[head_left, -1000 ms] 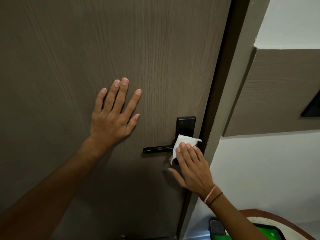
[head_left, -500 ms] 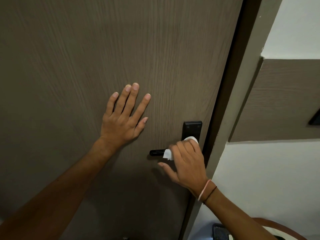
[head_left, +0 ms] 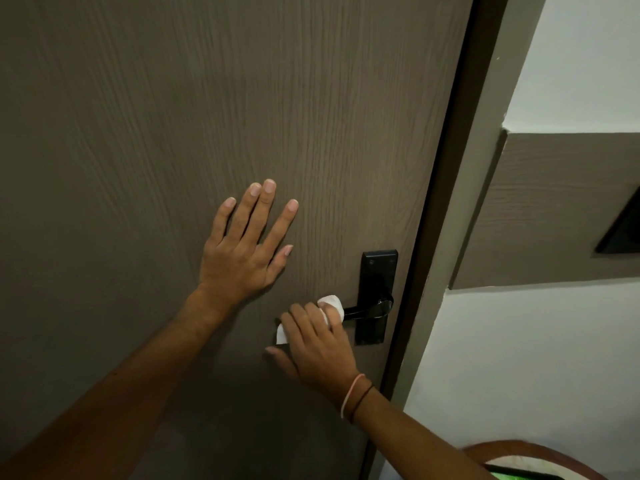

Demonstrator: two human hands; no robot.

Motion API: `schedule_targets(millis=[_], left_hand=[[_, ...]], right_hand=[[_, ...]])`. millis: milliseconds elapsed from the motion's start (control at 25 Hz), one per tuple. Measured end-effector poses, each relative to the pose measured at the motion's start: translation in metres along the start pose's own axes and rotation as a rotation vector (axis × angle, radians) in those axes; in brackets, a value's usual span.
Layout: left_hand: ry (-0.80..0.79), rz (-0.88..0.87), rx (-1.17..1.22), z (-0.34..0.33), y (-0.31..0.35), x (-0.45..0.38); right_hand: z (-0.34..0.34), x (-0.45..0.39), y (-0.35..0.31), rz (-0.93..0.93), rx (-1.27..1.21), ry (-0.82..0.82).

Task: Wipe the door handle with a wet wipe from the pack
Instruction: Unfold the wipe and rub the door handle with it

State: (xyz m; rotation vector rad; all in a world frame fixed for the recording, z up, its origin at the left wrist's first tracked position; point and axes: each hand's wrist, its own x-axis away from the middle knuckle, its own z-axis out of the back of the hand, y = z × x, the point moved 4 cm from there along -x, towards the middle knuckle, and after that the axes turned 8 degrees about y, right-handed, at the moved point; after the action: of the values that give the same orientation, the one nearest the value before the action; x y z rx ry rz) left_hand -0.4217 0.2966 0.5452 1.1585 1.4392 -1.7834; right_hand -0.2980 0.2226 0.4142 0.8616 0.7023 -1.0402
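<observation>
A black lever door handle (head_left: 370, 309) on a black backplate (head_left: 378, 271) sits at the right edge of a brown wood-grain door (head_left: 207, 116). My right hand (head_left: 317, 344) is wrapped over the free left end of the lever, closed on a white wet wipe (head_left: 333, 304) that covers that end. A corner of the wipe hangs below my fingers. My left hand (head_left: 242, 251) lies flat on the door with fingers spread, up and left of the handle. The wipe pack is not clearly visible.
The dark door frame (head_left: 446, 202) runs down right of the handle, with a white wall (head_left: 536, 358) beyond it. A round wooden-rimmed table (head_left: 512, 448) with something green (head_left: 519, 476) on it shows at the bottom right corner.
My right hand has slid the wipe left along the lever, from near the backplate to the free end. The pivot end of the handle is now uncovered. My left hand stays flat.
</observation>
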Motion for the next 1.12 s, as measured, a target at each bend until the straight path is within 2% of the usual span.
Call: schedule_targets(millis=[160, 360, 720, 920, 1120], left_hand=[[-0.024, 0.013, 0.02, -0.001, 0.0, 0.001], [-0.026, 0.008, 0.024, 0.001, 0.0, 0.001], [-0.01, 0.018, 0.02, -0.001, 0.0, 0.002], [-0.026, 0.021, 0.025, 0.0, 0.001, 0.001], [-0.032, 0.023, 0.034, 0.002, 0.0, -0.001]], right_hand=[[-0.005, 0.015, 0.005, 0.145, 0.125, 0.035], [-0.003, 0.042, 0.036, 0.244, 0.069, -0.012], [0.025, 0.065, 0.108, 0.038, 0.057, -0.029], [0.032, 0.024, 0.09, 0.019, -0.073, -0.073], [0.022, -0.004, 0.034, 0.286, -0.03, -0.124]])
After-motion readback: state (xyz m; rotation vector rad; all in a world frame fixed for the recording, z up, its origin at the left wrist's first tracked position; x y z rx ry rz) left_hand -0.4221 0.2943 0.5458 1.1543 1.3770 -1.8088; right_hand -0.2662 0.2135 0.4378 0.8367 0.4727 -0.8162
